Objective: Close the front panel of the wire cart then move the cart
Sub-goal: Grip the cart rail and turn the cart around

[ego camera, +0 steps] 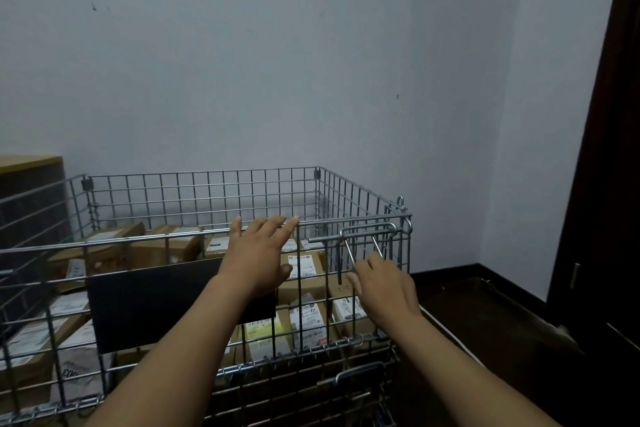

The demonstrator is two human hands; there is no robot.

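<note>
steadying the raised front panel (214, 288) of the wire cart (207, 191) with my left hand (258, 253) flat and unclenched on its top rail, my right hand (379, 282) pinches the latch rod (349, 255) to lock it.

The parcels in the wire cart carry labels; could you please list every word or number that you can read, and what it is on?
"003", seen sideways: white bag, lower left of the cart.
Shipping labels on the cardboard boxes: print too small and blurred to read.
Black panel on the cart's front: no text.
</note>
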